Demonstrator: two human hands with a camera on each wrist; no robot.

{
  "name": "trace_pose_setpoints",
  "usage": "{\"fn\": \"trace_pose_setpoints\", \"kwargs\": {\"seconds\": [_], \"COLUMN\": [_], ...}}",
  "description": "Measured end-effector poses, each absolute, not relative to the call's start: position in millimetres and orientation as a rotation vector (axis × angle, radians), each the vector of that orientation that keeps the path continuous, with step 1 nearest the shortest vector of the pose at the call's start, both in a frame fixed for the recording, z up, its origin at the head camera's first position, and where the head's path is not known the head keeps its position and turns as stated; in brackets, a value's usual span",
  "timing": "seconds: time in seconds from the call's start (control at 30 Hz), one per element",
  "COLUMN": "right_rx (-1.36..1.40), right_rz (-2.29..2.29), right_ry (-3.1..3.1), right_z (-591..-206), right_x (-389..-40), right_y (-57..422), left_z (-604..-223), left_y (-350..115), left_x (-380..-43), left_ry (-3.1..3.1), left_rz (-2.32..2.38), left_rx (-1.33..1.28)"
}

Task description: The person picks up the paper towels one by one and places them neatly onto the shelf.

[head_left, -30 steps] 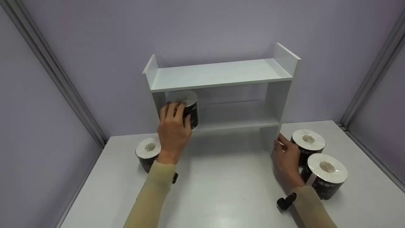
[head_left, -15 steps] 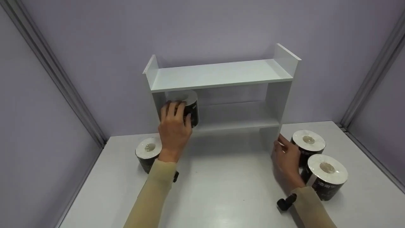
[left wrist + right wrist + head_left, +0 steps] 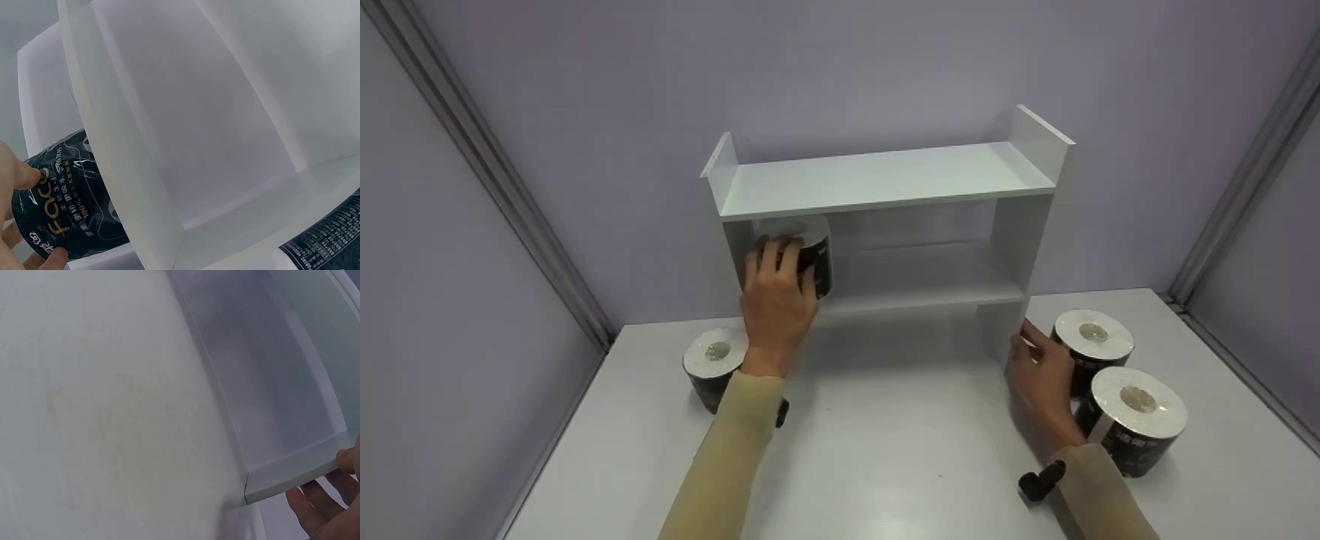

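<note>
A toilet roll in a dark printed wrapper [image 3: 819, 271] stands at the left end of the middle board of a white shelf unit [image 3: 885, 176]. My left hand [image 3: 778, 311] grips this roll, fingers over its top and thumb on its front side. In the left wrist view, thumb and fingertips press the dark wrapper [image 3: 73, 197]. Low on the right, my right hand [image 3: 1041, 375] pinches the front edge of the unit's side panel [image 3: 999, 334]. The right wrist view has the thumb [image 3: 346, 461] on one face of that panel and fingers on the other.
Two more wrapped rolls, a farther one [image 3: 1091, 364] and a nearer one [image 3: 1132, 446], stand on the white table [image 3: 885, 465] right of my right hand. Another roll [image 3: 712, 360] stands left of the unit, partly behind my left arm. A lilac wall [image 3: 870, 67] rises behind.
My left hand and its roll have slid slightly deeper into the shelf. The right hand keeps its hold on the side panel, and the whole head view has shifted a little.
</note>
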State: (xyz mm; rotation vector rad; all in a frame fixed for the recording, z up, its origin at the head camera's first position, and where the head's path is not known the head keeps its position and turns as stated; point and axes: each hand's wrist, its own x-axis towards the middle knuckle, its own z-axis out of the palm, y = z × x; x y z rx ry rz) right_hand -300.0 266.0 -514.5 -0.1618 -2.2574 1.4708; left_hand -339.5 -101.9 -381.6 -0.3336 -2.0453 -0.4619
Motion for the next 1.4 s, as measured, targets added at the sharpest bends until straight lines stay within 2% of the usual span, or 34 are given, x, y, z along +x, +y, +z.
{"fn": "trace_pose_setpoints", "kwargs": {"seconds": [0.37, 1.4], "right_rx": [-0.162, -0.294], "right_rz": [1.491, 1.818], "right_ry": [-2.267, -2.199], "right_z": [-512, -509], "right_x": [-299, -304], "right_y": [266, 255], "left_z": [-381, -367], "left_y": [-101, -125], "left_x": [-342, -304], "left_ry": [-2.047, -2.109], "left_rz": [-0.474, -0.41], "left_rx": [-0.333, -0.466]}}
